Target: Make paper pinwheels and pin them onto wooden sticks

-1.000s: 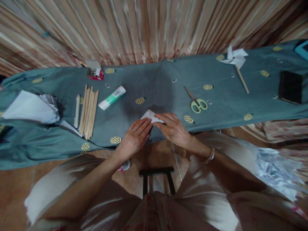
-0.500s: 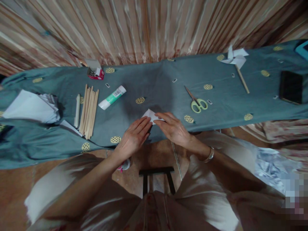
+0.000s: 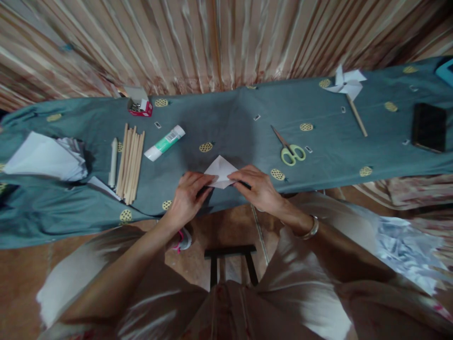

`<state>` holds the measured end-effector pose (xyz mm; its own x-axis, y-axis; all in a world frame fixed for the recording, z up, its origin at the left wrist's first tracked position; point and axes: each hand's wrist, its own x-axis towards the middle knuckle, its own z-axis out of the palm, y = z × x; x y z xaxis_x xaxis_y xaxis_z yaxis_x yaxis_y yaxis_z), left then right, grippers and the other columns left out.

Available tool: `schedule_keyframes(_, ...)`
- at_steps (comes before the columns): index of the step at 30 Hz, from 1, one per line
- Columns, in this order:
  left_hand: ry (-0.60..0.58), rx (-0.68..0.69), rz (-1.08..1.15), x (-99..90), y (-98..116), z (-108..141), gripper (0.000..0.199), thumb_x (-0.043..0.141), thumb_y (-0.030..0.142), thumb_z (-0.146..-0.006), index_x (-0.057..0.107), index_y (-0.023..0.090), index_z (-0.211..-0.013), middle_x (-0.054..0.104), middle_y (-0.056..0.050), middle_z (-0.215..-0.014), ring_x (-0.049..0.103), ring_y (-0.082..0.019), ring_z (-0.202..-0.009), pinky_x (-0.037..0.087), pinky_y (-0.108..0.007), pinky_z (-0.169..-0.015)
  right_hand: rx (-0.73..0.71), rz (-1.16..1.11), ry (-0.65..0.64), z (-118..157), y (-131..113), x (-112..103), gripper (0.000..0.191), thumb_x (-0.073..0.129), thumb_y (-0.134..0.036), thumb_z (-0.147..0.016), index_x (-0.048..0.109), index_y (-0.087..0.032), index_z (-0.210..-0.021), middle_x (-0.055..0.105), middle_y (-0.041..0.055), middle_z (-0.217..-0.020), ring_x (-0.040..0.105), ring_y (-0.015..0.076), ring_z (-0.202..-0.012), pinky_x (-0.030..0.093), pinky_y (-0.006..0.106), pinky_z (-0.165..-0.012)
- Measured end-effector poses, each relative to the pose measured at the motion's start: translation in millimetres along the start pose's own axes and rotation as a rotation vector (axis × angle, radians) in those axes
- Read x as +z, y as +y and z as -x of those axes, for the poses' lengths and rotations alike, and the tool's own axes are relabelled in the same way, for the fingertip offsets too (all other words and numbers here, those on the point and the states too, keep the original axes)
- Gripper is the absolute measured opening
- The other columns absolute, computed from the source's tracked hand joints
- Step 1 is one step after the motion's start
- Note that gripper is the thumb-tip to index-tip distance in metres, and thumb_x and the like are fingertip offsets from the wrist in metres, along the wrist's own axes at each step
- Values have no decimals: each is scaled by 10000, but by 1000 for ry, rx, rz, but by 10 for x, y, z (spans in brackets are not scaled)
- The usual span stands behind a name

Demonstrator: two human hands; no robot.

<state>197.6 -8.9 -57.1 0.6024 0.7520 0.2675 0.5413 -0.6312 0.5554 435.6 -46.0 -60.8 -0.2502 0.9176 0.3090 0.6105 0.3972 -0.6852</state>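
A small white sheet of paper (image 3: 221, 169) with creases lies near the front edge of the cloth-covered table, one corner pointing away from me. My left hand (image 3: 191, 193) pinches its left corner between thumb and fingers. On the opposite corner, my right hand (image 3: 256, 185) is closed in the same way. Both hands rest low over the cloth. To the right of the paper are scissors (image 3: 290, 153) with pale green handles, blades pointing away. A glue stick (image 3: 164, 143) with a green label lies to the left.
On the left are wooden sticks (image 3: 130, 165), a white stick-like tube (image 3: 113, 163), a stack of paper (image 3: 42, 158) and an open red box (image 3: 140, 107) of small metal pieces. A paper pinwheel (image 3: 348, 85) and a dark phone-like object (image 3: 429, 127) lie right. A curtain (image 3: 219, 42) hangs behind.
My left hand has gone from lying flat over the paper to pinching its left corner, moving slightly left. More of the paper shows between the hands. The right hand has barely shifted.
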Motion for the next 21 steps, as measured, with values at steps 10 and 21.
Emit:
schedule_keyframes(10,6,-116,63,18,-26,-33,308,508,369,-983,743,170,-968,700,-75,-907,635,-209,-886,517,-363,-844,-19,44,-14,-36,10,11,221,510,-276,-994,711,-190,-962,761,54,-984,664,186,-898,516,339,-857)
schedule_keyframes(21,16,-230,49,29,-78,-184,268,551,371,-940,709,164,-1005,727,-78,-908,670,-217,-853,524,-337,-814,133,79,87,-156,57,50,134,623,-245,-921,655,-202,-798,736,56,-936,653,204,-893,489,356,-873)
